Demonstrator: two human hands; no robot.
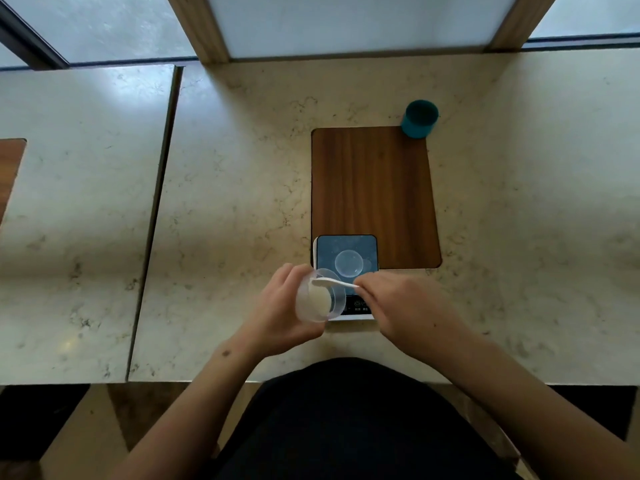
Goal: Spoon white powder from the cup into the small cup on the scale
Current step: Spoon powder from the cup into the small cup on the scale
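The person's left hand (277, 306) is gripping the tilted clear cup (320, 296) of white powder (319, 300), while the right hand (401, 306) is pinching a white spoon (334, 281) dipped inside, apparently scooping. Just beyond, the small cup (349, 262) is sitting on the scale (346, 258), so the loaded spoon will need carrying over it level.

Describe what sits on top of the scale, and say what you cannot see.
On the scale platform stands one small clear cup, and nothing shows inside it. The tilted powder cup in the left hand and the right hand cover the scale's front panel, so any reading is hidden.
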